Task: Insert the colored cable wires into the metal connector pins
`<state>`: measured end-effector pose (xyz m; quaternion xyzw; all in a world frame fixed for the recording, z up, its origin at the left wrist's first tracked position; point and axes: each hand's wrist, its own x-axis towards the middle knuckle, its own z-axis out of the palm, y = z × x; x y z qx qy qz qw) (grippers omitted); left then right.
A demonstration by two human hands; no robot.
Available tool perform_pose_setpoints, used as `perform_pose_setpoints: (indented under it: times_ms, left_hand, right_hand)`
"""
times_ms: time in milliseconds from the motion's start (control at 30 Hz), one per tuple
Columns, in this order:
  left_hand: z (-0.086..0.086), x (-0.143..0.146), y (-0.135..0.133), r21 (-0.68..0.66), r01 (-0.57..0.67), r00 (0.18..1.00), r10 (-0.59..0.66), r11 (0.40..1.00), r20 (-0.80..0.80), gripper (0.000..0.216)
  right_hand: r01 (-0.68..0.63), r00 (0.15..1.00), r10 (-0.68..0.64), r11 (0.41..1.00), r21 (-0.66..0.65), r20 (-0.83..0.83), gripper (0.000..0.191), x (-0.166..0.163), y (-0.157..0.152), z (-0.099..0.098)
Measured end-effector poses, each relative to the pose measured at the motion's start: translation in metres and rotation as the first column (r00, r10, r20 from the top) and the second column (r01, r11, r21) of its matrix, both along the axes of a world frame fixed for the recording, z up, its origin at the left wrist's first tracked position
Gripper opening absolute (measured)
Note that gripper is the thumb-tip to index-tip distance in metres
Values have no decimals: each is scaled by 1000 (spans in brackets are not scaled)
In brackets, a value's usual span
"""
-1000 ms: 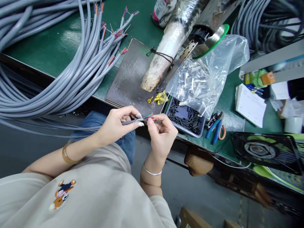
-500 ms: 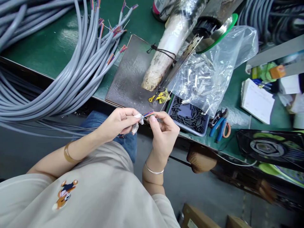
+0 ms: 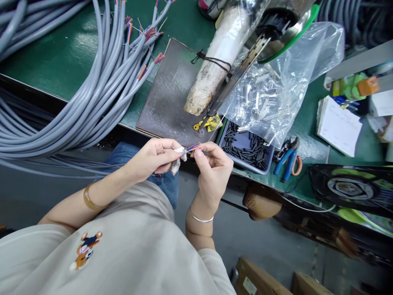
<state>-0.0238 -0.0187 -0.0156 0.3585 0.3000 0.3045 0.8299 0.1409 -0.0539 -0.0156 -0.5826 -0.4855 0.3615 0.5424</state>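
In front of my lap, my left hand is closed, pinching the end of a cable where white wrapping shows at the fingertips. Thin coloured wires, blue, red and orange among them, stick out from it toward the right. My right hand holds the tips of these wires between thumb and forefinger, its other fingers curled. The wire ends are hidden by the fingers. Grey cables lie in a thick bundle to the left, several with stripped ends showing coloured wires.
A dark board lies on the green table, with a yellow cutter near a soldering iron. Right of it are a tray of small black pieces, a clear plastic bag, pliers, a notepad and a fan.
The view has shifted slightly. Both hands keep nearly the same pose on the cable end and wires; the coloured wires look a little more drawn together.
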Motion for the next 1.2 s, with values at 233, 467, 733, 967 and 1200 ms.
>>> perform_pose_setpoints:
  times_ms: [233, 467, 733, 967, 1200]
  left_hand:
    - [1, 0, 1, -8, -25, 999, 25, 1000, -43, 46]
    - [1, -1, 0, 4, -46, 997, 46, 999, -59, 47]
    - [1, -1, 0, 22, -66, 995, 68, 998, -68, 43]
    - [2, -2, 0, 21, -63, 994, 65, 998, -86, 43]
    - [0, -3, 0, 18, -59, 994, 60, 998, -90, 43]
  right_hand:
    - [171, 965, -188, 980, 104, 181, 11, -2, -5, 2]
    - [91, 889, -197, 961, 263, 413, 14, -4, -13, 9]
    - [75, 857, -197, 962, 264, 477, 16, -3, -14, 8]
    - [12, 838, -180, 950, 313, 515, 17, -1, -13, 8]
    - [-38, 774, -202, 931, 362, 600, 13, 1, -13, 5]
